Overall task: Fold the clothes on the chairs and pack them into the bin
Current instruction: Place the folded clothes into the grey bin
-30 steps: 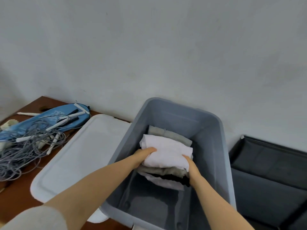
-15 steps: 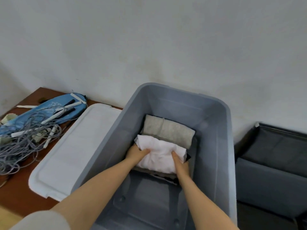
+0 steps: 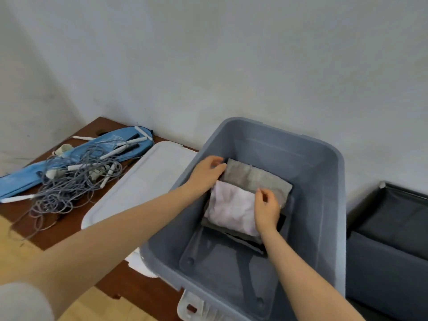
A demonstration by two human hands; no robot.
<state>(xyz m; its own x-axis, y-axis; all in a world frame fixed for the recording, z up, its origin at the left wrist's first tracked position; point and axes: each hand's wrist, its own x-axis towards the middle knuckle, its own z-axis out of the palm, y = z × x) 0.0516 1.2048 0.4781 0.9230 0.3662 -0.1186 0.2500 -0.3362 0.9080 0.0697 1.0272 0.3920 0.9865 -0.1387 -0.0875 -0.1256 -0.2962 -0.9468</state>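
Note:
A grey-blue plastic bin [image 3: 324,147] stands open against the wall. At its far end lies a stack of folded clothes: a white garment [image 3: 231,207] on top, dark garments [image 3: 234,236] under it, and a grey folded garment [image 3: 257,179] just behind. My left hand [image 3: 206,172] is at the grey garment's left corner, thumb and fingers curled round its edge. My right hand [image 3: 266,207] rests at the white garment's right edge, fingers loosely curled with nothing visibly between them. The near half of the bin's floor is bare.
The bin's white lid [image 3: 148,181] lies on the brown table [image 3: 58,230] to the left. Behind it is a blue bag [image 3: 81,156] under tangled grey cables [image 3: 69,188]. A dark fabric box [image 3: 393,239] stands right of the bin.
The white garment went down onto the stack in the bin and both hands let go of it. My left hand moved up to the grey garment's corner; my right hand slid to the white garment's right edge.

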